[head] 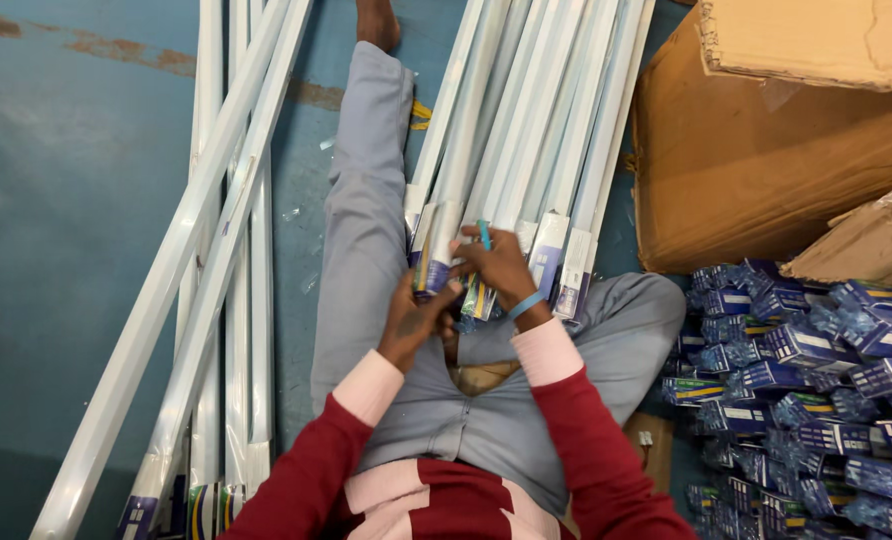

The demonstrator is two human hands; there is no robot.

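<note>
Gripping boxed tube lights (pixel 526 130): left hand (pixel 416 318), right hand (pixel 498 268) with teal pen (pixel 484 235).

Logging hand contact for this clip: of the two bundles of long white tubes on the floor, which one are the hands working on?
The bundle of tubes right of the outstretched leg; the left hand and right hand grip its near ends. The other bundle lies untouched, left of the leg.
</note>
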